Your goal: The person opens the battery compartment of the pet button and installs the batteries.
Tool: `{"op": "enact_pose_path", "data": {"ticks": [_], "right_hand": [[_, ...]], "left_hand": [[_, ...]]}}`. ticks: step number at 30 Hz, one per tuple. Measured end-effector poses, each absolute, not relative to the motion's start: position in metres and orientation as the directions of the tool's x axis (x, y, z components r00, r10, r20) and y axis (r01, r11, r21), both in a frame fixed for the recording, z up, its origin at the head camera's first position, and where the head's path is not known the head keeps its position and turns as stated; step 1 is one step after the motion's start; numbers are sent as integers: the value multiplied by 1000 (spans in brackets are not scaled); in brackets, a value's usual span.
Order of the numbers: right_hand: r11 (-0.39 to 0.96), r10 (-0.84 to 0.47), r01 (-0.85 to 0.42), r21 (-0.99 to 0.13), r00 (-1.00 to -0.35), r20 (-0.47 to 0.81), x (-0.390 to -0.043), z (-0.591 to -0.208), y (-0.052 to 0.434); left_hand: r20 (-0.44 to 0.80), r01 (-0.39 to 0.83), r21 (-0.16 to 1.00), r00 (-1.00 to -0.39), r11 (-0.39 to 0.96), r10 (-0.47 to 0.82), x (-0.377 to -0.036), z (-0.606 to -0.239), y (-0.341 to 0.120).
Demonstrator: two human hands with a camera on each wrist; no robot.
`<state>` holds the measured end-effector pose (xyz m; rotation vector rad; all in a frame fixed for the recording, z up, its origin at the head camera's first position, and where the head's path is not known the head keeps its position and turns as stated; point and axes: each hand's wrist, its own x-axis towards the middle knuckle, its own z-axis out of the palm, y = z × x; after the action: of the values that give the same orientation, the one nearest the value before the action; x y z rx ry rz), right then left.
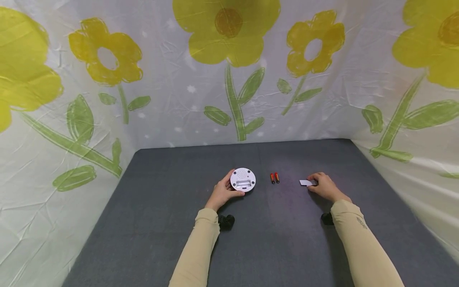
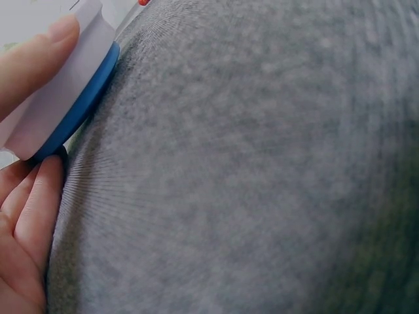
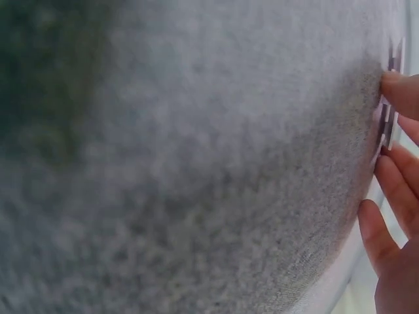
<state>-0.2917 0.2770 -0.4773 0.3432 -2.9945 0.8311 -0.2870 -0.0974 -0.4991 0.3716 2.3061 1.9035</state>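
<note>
A: Taking the round device (image 1: 243,177) as the mark, where did your things lie?

B: You had it in your left hand (image 1: 222,193) at the dark table (image 1: 279,243), its open bay (image 1: 244,183) facing up. Two red-and-black batteries (image 1: 277,178) lay side by side just right of the device. The flat white piece (image 1: 304,182) was farther to its right, beyond them, at your right hand (image 1: 325,187).

A: And how did your fingers stand?

B: Your left thumb pressed the device's white side while other fingers (image 2: 40,203) reached in at its blue edge (image 2: 85,98), so you gripped it from the left. Your right thumb and fingers pinched the flat piece; whether it was clear of the table, I couldn't tell.

A: What made for good handling?

B: As I judged it, an even left grip served you best, since a lopsided squeeze could have spun something so round. Your thumb sat on the device's near rim, clear of the bay, and that was a good place. You pinched the thin piece by the end away from the device; a gentle hold there was wise, because hard pressure might have flicked it loose. Your right hand needed to pass wide of the batteries, which looked apt to roll.
</note>
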Motion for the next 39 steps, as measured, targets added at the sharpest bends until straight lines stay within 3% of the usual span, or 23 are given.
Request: {"op": "enact_pose_path", "data": {"ticks": [5,12,23,32,39], "right_hand": [[819,-217,-246,-518,-969,116,-287,-474,275],[795,-155,-170,-582,-985,76,-287,-458,249],[714,-138,-241,-657,-969,205,-291,-464,198],[696,-71,-107,-710,-994,79,-293,-483,178],[706,-73,-137,-695,-990,121,-296,-490,177]], "left_hand": [[55,104,976,-967,191,249,-292,-509,-97],[67,113,977,-966,178,249,-293,-509,-97],[74,119,978,-966,172,248,-289,-506,-96],[46,94,976,-970,197,239,-288,-507,-96],[67,113,977,-967,180,247,-291,-509,-97]]}}
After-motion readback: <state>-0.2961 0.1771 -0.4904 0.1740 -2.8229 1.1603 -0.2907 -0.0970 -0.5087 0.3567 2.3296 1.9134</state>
